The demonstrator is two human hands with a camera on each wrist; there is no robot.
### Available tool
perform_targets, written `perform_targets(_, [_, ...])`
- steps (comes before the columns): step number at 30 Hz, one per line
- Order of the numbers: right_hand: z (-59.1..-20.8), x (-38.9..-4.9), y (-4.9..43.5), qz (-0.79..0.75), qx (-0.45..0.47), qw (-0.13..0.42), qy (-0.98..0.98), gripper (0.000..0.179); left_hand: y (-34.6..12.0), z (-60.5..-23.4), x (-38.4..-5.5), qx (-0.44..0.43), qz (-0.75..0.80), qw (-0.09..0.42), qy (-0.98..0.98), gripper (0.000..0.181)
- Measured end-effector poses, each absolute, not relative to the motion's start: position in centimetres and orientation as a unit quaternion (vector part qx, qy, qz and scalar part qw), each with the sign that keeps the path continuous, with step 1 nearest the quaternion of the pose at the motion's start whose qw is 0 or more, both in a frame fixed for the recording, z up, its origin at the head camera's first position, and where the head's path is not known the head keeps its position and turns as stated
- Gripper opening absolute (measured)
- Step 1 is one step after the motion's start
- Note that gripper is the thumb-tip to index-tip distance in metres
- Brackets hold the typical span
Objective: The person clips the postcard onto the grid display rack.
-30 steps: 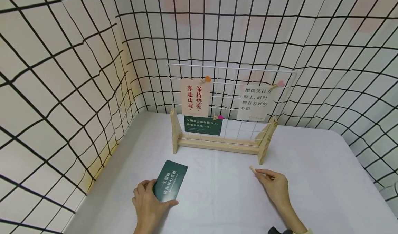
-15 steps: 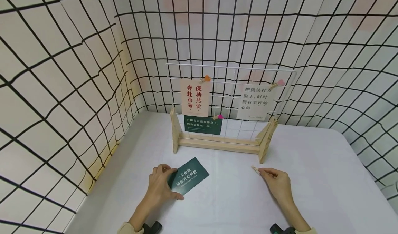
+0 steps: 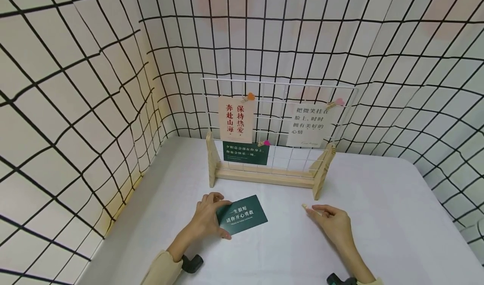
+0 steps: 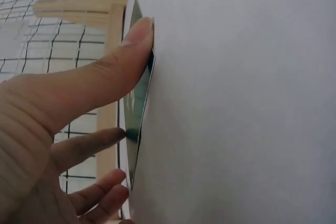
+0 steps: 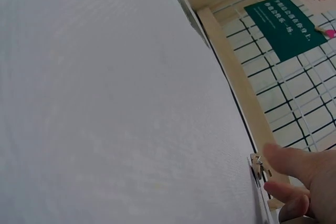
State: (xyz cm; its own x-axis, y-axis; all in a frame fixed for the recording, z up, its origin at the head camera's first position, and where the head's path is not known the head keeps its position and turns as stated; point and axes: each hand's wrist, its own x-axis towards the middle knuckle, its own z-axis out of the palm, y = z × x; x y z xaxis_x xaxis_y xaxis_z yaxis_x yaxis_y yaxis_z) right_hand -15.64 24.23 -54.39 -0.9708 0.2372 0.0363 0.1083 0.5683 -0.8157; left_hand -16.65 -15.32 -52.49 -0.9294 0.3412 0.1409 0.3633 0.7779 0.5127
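Note:
My left hand [image 3: 206, 217] grips a dark green card [image 3: 243, 214] with white lettering by its opposite edges, thumb on the near one and fingers on the far one. In the left wrist view the card [image 4: 135, 108] bows slightly, low over the white tabletop. To the right, my right hand [image 3: 335, 225] pinches a small wooden clothespin [image 3: 304, 207] between thumb and fingers. The right wrist view has this clothespin [image 5: 257, 167] at the fingertips, with part of it hidden.
A white wire rack on a wooden base [image 3: 264, 178] stands behind both hands. Clipped to it are a pink card [image 3: 236, 123], a white card [image 3: 309, 127] and another green card [image 3: 245, 154]. Black grid-patterned cloth [image 3: 257, 32] surrounds the white table [image 3: 280, 247].
My left hand has moved right with the green card, turning it clockwise from steeply tilted to nearly level. The right hand, still holding the clothespin, has barely shifted.

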Motion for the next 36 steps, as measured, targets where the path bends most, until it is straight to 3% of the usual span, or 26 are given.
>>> perform_targets(7, [-54.6,-15.6,24.2,0.452,-0.094,0.079,-0.883,0.019,-13.7,-52.2,-18.0,-0.253,-0.260,-0.038,-0.931,0.090])
perform_targets(14, [-54.5,-15.6,24.1,0.452,-0.097,0.084,-0.883,0.020,-12.0,-51.8,-19.2,-0.295,-0.266,-0.084,-0.914,0.090])
perform_targets(23, [-54.3,-15.5,24.2,0.454,-0.100,0.078,-0.882,0.027,-11.7,-52.0,-19.9,-0.309,-0.272,-0.088,-0.907,0.091])
perform_targets(29, [-54.3,-15.6,24.3,0.445,-0.105,0.102,-0.884,0.025,-11.8,-52.3,-19.8,-0.287,-0.289,-0.090,-0.909,0.101])
perform_targets(36, [-54.4,-15.6,24.5,0.450,-0.114,0.083,-0.882,0.029,-11.8,-52.5,-19.9,-0.267,-0.328,-0.081,-0.902,0.088])
